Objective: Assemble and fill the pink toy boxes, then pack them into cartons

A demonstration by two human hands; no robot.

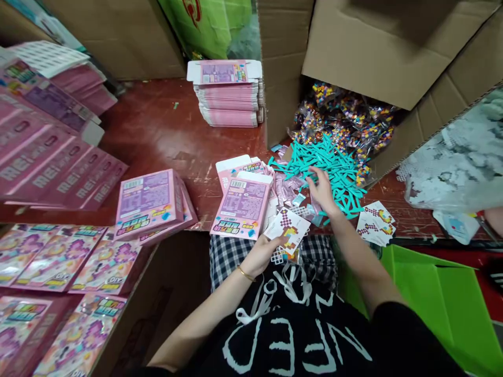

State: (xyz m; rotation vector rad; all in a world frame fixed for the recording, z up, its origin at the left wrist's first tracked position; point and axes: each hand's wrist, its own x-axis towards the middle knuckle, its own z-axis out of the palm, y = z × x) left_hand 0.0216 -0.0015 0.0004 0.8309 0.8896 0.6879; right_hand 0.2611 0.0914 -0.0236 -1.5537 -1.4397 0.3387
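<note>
My left hand (262,254) is closed on a white card with a pixel pattern (288,225), with a small white grid piece (278,256) under it, held above my lap. My right hand (323,189) reaches forward, fingers curled onto a heap of teal plastic tools (330,165) and small pink sachets (288,186) on the red table (165,131). What its fingers hold is hidden. A flat pink box (242,207) lies just left of my left hand.
A stack of flat pink boxes (230,94) stands at the back. Folded pink boxes (151,201) and printed lids (58,256) fill the left. A carton (393,63) spills bags of coloured beads (346,118). More pattern cards (375,222), a green bin (440,298).
</note>
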